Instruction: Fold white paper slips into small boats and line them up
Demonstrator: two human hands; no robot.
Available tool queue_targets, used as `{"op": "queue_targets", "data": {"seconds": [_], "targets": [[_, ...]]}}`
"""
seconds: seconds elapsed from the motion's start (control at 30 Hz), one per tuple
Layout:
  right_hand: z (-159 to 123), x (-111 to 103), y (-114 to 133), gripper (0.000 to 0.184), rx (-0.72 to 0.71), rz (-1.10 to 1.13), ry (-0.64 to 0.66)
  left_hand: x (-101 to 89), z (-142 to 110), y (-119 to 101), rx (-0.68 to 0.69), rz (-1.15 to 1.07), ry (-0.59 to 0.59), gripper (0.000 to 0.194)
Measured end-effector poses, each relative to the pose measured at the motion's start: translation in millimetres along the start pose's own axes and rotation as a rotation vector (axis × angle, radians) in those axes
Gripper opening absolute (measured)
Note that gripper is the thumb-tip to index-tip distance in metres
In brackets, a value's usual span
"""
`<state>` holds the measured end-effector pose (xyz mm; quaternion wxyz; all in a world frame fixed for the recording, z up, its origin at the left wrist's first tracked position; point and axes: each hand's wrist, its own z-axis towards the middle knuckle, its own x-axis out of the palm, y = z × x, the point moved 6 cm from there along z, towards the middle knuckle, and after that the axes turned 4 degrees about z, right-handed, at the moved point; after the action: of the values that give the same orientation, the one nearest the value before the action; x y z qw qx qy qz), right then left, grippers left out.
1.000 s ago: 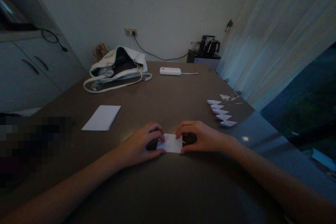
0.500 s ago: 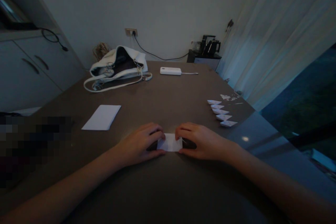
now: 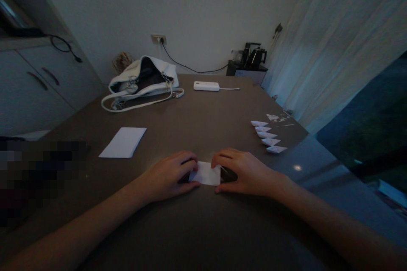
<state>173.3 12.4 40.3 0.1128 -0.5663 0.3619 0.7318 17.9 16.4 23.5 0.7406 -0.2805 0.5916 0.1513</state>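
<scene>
A small white piece of paper (image 3: 206,173) lies on the brown table between my hands, close to the middle of the head view. My left hand (image 3: 176,173) grips its left edge, the thumb at the near corner and the curled fingers at the far one. On the other side, my right hand (image 3: 243,172) has its bent fingers on the far right corner, with the thumb by the near right corner. Both hands are partly closed around the paper. Several folded paper boats (image 3: 269,135) stand in a row to the right, beyond my right hand.
A stack of white paper (image 3: 123,142) lies to the left. Farther back are a white handbag (image 3: 144,77) and a white power bank (image 3: 206,86) with a short cable. A black kettle (image 3: 257,56) stands on a low cabinet behind the table (image 3: 203,228). Paper scraps (image 3: 278,117) lie near the right edge.
The paper has tilted slightly, its near right corner now a little closer to me. My right thumb has moved slightly nearer to me and left. The other things are unmoved.
</scene>
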Motion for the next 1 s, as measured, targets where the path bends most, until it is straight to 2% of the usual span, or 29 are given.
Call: {"op": "queue_targets", "data": {"seconds": [0.33, 0.57, 0.77, 1.0], "targets": [[-2, 2, 11, 0.023, 0.016, -0.079, 0.023, -2.2, 0, 1, 0.008, 0.042, 0.014, 0.031], [-4, 2, 11, 0.028, 0.021, -0.074, 0.026, -4.9, 1, -2, 0.064, 0.118, 0.017, 0.027], [-4, 3, 11, 0.046, 0.077, -0.035, 0.014, -6.9, 1, -8, 0.092, 0.189, 0.005, 0.026], [-9, 6, 13, 0.034, 0.084, 0.022, 0.033, -11.3, -1, -3, 0.09, 0.082, 0.043, 0.032]]}}
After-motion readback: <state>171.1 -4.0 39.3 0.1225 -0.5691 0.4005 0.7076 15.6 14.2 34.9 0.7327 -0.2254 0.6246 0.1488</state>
